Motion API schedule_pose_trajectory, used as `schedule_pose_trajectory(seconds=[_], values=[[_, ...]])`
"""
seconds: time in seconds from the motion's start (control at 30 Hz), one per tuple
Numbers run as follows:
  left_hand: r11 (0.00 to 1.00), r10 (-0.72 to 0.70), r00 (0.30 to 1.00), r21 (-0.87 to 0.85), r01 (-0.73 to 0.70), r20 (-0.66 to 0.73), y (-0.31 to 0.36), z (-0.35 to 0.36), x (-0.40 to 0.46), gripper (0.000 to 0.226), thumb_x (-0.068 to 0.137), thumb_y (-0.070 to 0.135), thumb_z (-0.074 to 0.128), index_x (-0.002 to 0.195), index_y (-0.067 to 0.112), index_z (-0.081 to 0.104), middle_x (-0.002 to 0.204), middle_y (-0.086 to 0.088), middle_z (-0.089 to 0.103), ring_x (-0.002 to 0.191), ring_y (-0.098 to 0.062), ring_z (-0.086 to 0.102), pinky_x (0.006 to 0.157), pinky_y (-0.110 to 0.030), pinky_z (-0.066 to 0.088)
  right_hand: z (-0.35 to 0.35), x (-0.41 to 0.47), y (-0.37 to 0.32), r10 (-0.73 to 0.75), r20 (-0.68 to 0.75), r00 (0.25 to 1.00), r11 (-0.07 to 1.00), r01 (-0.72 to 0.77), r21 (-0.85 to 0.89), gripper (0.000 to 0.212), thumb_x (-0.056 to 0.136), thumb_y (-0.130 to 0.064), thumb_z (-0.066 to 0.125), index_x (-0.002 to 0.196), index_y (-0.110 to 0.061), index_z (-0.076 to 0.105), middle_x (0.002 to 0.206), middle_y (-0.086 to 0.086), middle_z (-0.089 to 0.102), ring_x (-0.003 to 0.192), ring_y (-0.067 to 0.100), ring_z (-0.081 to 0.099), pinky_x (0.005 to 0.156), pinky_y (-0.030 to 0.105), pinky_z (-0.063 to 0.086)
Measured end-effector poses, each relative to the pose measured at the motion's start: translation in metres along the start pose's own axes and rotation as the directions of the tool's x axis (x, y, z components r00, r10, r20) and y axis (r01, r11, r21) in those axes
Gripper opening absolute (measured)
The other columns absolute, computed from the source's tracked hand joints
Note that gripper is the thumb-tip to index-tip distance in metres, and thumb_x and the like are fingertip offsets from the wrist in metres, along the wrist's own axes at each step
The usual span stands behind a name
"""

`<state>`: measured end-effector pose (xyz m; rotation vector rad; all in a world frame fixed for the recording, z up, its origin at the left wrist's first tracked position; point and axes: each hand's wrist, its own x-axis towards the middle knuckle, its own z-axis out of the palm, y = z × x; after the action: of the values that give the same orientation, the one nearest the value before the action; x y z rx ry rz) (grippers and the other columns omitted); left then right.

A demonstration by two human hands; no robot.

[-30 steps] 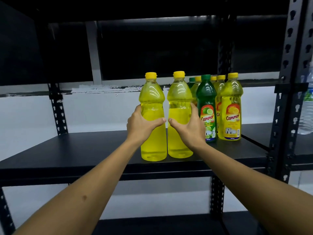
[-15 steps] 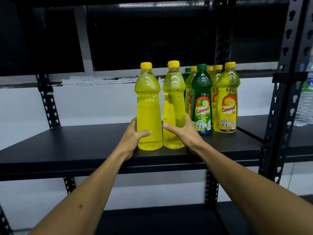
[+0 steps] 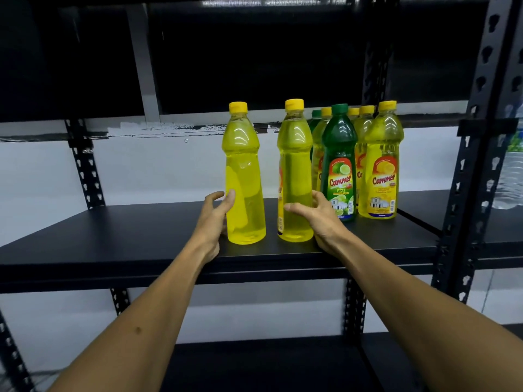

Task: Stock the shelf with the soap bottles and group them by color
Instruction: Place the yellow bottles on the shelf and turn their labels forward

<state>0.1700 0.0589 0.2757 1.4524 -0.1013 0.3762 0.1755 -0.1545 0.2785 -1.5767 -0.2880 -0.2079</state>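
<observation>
Two unlabelled-side yellow soap bottles stand apart near the front of the black shelf [image 3: 141, 239]. My left hand [image 3: 213, 219] is beside the left yellow bottle [image 3: 244, 179]; only its thumb touches the bottle, and the fingers curve loosely away from it. My right hand [image 3: 317, 219] cups the right yellow bottle [image 3: 294, 171] low down, thumb across its front and fingers at its right side. Just to the right a green lime bottle [image 3: 339, 154] stands in front, with a labelled yellow bottle [image 3: 382, 165] beside it and more yellow and green bottles behind.
Black perforated uprights [image 3: 475, 137] frame the bay on the right, and another upright [image 3: 85, 165] stands at the back left. A lower shelf [image 3: 254, 363] lies below my arms. A clear water bottle [image 3: 512, 176] shows at the far right edge.
The two yellow bottles were set down and slid apart, leaving a gap between them. My hands dropped to the bottles' lower halves, and the left hand's grip loosened.
</observation>
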Motion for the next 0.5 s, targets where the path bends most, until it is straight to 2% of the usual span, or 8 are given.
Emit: schedule_pose_trajectory(seconds=[0.07, 0.13, 0.2, 0.27, 0.33, 0.4, 0.43, 0.5], values=[[0.999, 0.024, 0.996, -0.03, -0.021, 0.091, 0.0, -0.002, 0.001, 0.059, 0.086, 0.031, 0.067, 0.138, 0.019, 0.043, 0.112, -0.001, 0.065, 0.097, -0.015, 0.066, 0.078, -0.036, 0.053, 0.002, -0.001, 0.001, -0.023, 0.037, 0.999, 0.96, 0.032, -0.28, 0.091, 0.072, -0.034, 0.084, 0.143, -0.017, 0.029, 0.135, 0.001, 0.032, 0.116, 0.014, 0.037, 0.097, 0.024, 0.031], [1.0, 0.026, 0.984, -0.009, -0.025, 0.177, 0.0, -0.002, 0.001, 0.059, 0.08, 0.026, 0.066, 0.136, 0.02, 0.048, 0.119, -0.001, 0.065, 0.107, -0.019, 0.064, 0.09, -0.04, 0.051, 0.004, -0.002, 0.001, -0.052, 0.036, 0.998, 0.93, 0.061, -0.362, 0.096, 0.07, -0.034, 0.086, 0.145, -0.017, 0.028, 0.129, 0.001, 0.029, 0.114, 0.014, 0.034, 0.095, 0.023, 0.03], [0.999, 0.048, 0.982, -0.024, -0.044, 0.181, -0.002, -0.002, 0.0, 0.04, 0.085, 0.015, 0.066, 0.125, 0.017, 0.058, 0.116, -0.004, 0.069, 0.11, -0.025, 0.064, 0.097, -0.045, 0.049, 0.003, -0.002, 0.002, -0.046, 0.045, 0.998, 0.962, 0.056, -0.266, 0.09, 0.07, -0.024, 0.087, 0.141, -0.018, 0.033, 0.121, -0.002, 0.041, 0.105, 0.009, 0.045, 0.091, 0.019, 0.038], [0.997, 0.072, 0.996, -0.03, -0.07, 0.059, -0.003, -0.002, 0.0, 0.033, 0.085, 0.008, 0.069, 0.117, 0.014, 0.064, 0.11, -0.009, 0.071, 0.106, -0.029, 0.066, 0.096, -0.051, 0.05, 0.002, -0.001, 0.001, -0.005, 0.048, 0.999, 0.992, 0.011, -0.123, 0.084, 0.067, -0.011, 0.087, 0.133, -0.018, 0.036, 0.116, -0.003, 0.055, 0.096, 0.007, 0.058, 0.077, 0.019, 0.049], [0.996, 0.093, 0.995, 0.015, -0.093, -0.025, -0.002, 0.001, -0.003, 0.045, 0.077, 0.012, 0.078, 0.118, 0.016, 0.061, 0.101, -0.01, 0.072, 0.096, -0.027, 0.069, 0.088, -0.048, 0.055, 0.0, 0.003, 0.004, 0.046, 0.034, 0.998, 0.998, -0.044, -0.051, 0.08, 0.064, -0.003, 0.086, 0.126, -0.018, 0.037, 0.117, 0.004, 0.06, 0.097, 0.014, 0.062, 0.078, 0.028, 0.053], [0.989, 0.105, 0.993, 0.11, -0.098, -0.053, 0.0, 0.006, -0.009, 0.063, 0.069, 0.024, 0.084, 0.125, 0.018, 0.054, 0.092, -0.005, 0.069, 0.087, -0.022, 0.068, 0.076, -0.037, 0.057, 0.001, 0.004, 0.003, 0.064, 0.055, 0.996, 0.998, -0.063, -0.029, 0.066, 0.066, 0.002, 0.082, 0.116, -0.018, 0.043, 0.112, 0.006, 0.063, 0.098, 0.02, 0.064, 0.083, 0.035, 0.054], [0.982, 0.105, 0.993, 0.161, -0.096, -0.048, 0.0, 0.006, -0.009, 0.074, 0.066, 0.032, 0.085, 0.129, 0.02, 0.05, 0.092, -0.005, 0.066, 0.087, -0.021, 0.066, 0.072, -0.033, 0.055, 0.0, 0.005, 0.003, 0.071, 0.074, 0.995, 0.997, -0.07, -0.006, 0.058, 0.067, 0.005, 0.08, 0.11, -0.016, 0.049, 0.111, 0.008, 0.065, 0.099, 0.023, 0.065, 0.085, 0.038, 0.054], [0.976, 0.082, 0.997, 0.202, -0.079, -0.007, 0.002, 0.006, -0.009, 0.092, 0.059, 0.05, 0.084, 0.137, 0.026, 0.043, 0.107, -0.008, 0.062, 0.099, -0.023, 0.063, 0.079, -0.035, 0.054, -0.001, 0.005, 0.002, 0.091, 0.113, 0.989, 0.993, -0.099, 0.07, 0.047, 0.068, 0.011, 0.076, 0.101, -0.017, 0.058, 0.112, 0.013, 0.068, 0.102, 0.029, 0.066, 0.086, 0.042, 0.055]])
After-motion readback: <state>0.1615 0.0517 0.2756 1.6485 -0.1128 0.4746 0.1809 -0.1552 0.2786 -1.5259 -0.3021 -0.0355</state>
